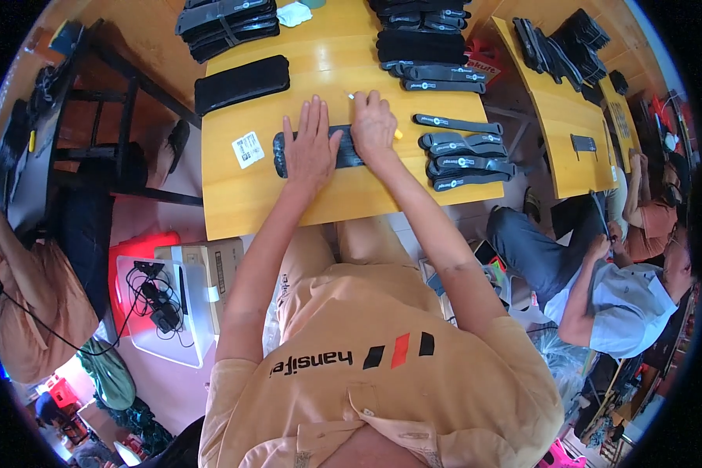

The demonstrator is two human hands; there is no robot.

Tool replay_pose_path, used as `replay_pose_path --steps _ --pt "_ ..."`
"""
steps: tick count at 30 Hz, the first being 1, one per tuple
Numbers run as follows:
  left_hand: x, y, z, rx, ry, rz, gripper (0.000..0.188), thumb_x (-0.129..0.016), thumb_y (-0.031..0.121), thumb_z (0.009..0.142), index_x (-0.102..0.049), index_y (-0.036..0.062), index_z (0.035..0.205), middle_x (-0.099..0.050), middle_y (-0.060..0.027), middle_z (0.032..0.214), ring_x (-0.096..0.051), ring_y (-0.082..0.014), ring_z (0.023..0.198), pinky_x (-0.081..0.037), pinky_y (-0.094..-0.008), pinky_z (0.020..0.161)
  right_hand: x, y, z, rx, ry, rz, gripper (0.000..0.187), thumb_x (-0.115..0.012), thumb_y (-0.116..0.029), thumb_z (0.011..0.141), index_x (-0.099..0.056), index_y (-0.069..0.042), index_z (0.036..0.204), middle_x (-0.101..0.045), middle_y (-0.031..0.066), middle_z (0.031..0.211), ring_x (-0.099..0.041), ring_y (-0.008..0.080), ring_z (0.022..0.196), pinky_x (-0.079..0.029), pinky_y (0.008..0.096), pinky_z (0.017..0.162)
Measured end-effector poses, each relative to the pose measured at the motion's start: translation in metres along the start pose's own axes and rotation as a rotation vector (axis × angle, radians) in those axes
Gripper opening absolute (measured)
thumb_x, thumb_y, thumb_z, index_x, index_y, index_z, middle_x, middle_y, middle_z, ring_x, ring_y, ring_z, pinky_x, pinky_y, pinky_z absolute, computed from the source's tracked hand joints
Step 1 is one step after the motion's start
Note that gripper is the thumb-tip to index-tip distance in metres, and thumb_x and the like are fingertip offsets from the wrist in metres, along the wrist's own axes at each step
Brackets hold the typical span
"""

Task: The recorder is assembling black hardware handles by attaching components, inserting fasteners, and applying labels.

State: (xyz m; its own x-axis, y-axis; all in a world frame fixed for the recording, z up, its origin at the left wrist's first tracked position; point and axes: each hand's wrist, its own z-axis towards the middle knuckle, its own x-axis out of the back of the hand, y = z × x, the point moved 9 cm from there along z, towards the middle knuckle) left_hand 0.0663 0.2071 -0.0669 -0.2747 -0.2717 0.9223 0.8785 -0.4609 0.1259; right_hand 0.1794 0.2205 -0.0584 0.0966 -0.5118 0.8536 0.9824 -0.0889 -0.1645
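Beyond and left of the hands, a flat black bundle [242, 84] lay on the yellow tabletop [324, 74]; nearer, just beside the left hand, was a white printed label [248, 150]. The left hand [312, 150] lay flat, fingers extended, on a dark oblong pad [350, 156], which lay beneath both hands. The right hand [374, 129] was curled around a slim yellow-ended tool [398, 134] at the pad's right end. Right of it lay folded grey-black straps [464, 146].
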Motion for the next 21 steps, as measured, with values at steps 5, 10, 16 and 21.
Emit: replay_pose_path --steps 5,10,16,21 --pt "-0.016 -0.006 -0.007 0.016 -0.063 -0.022 0.056 -0.04 0.036 0.091 -0.031 0.0034 0.135 -0.03 -0.0108 0.141 -0.027 -0.0233 0.131 -0.016 -0.0483 0.106 -0.005 -0.008 0.002 0.049 -0.016 -0.04 0.007 -0.054 -0.012 0.076 -0.052 -0.009 0.082 -0.049 0.0086 0.081 -0.056 0.0247 0.072 -0.048 0.036 0.055" --pt "-0.015 -0.007 -0.006 0.017 -0.067 -0.055 0.056 -0.04 0.036 0.091 -0.03 0.0034 0.135 -0.031 -0.0112 0.14 -0.028 -0.0236 0.13 -0.018 -0.0477 0.105 -0.009 -0.003 0.002 0.013 -0.069 -0.048 0.007 -0.052 -0.011 0.077 -0.051 -0.009 0.084 -0.049 0.0082 0.081 -0.057 0.0242 0.073 -0.048 0.0366 0.056" --pt "-0.012 -0.017 -0.008 0.02 -0.107 -0.107 0.057 -0.041 0.036 0.09 -0.029 0.003 0.136 -0.029 -0.0118 0.141 -0.026 -0.0238 0.131 -0.017 -0.0478 0.105 -0.009 -0.002 0.0 0.007 -0.116 -0.028 0.008 -0.051 -0.009 0.077 -0.05 -0.008 0.085 -0.049 0.0086 0.081 -0.057 0.0242 0.073 -0.046 0.0372 0.058" --pt "-0.006 -0.044 -0.018 0.091 -0.102 -0.004 0.058 -0.041 0.036 0.09 -0.028 0.0018 0.136 -0.025 -0.0134 0.143 -0.022 -0.0253 0.133 -0.016 -0.0475 0.106 -0.008 -0.003 0.0 0.011 -0.115 -0.021 0.007 -0.052 -0.008 0.077 -0.05 -0.008 0.084 -0.049 0.0087 0.081 -0.056 0.0246 0.072 -0.046 0.0373 0.057"
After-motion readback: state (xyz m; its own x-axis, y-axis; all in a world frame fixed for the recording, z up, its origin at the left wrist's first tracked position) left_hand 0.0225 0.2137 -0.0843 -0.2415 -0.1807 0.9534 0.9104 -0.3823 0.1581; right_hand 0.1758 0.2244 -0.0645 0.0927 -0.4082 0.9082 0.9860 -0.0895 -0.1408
